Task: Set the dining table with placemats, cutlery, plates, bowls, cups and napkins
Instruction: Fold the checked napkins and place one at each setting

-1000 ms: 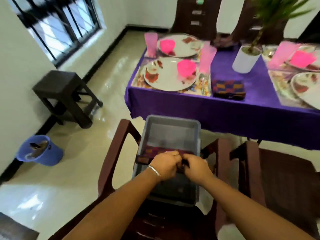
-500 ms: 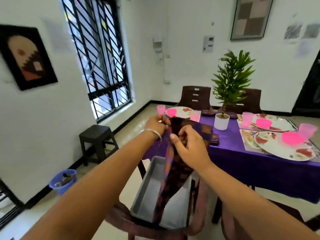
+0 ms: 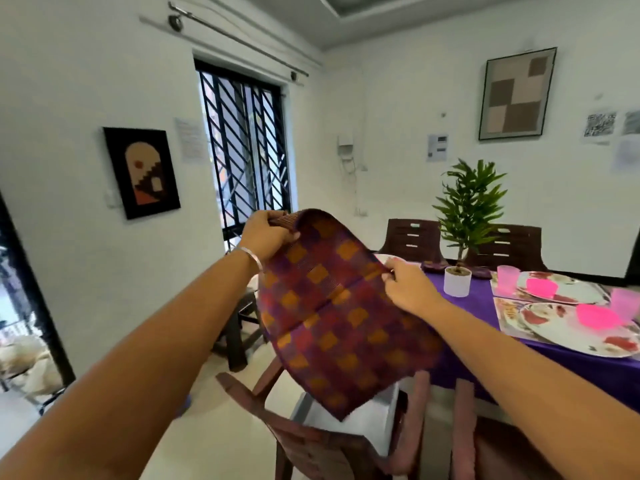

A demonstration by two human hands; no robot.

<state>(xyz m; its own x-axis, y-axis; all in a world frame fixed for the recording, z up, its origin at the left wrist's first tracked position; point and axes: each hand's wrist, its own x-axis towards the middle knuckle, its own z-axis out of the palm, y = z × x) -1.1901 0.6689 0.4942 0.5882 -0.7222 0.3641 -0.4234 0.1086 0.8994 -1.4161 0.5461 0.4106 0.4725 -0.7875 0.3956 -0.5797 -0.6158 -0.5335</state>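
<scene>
A purple, red and orange checked cloth napkin (image 3: 332, 317) hangs spread open in the air in front of me. My left hand (image 3: 268, 233) pinches its upper left corner, and my right hand (image 3: 408, 289) pinches its right edge. Below it a grey tub (image 3: 367, 420) sits on a brown chair (image 3: 311, 441). On the right, the table with a purple cloth (image 3: 478, 310) carries placemats, flowered plates (image 3: 568, 327), pink bowls (image 3: 597, 317) and pink cups (image 3: 507, 278).
A potted plant (image 3: 460, 237) in a white pot stands mid-table. Two brown chairs (image 3: 412, 237) stand behind the table and another (image 3: 491, 445) at my lower right. A dark stool (image 3: 239, 327) stands by the barred window, partly hidden by my left arm.
The napkin came up out of the grey tub and has been unfolded between my hands. My view has risen from the tub to the room.
</scene>
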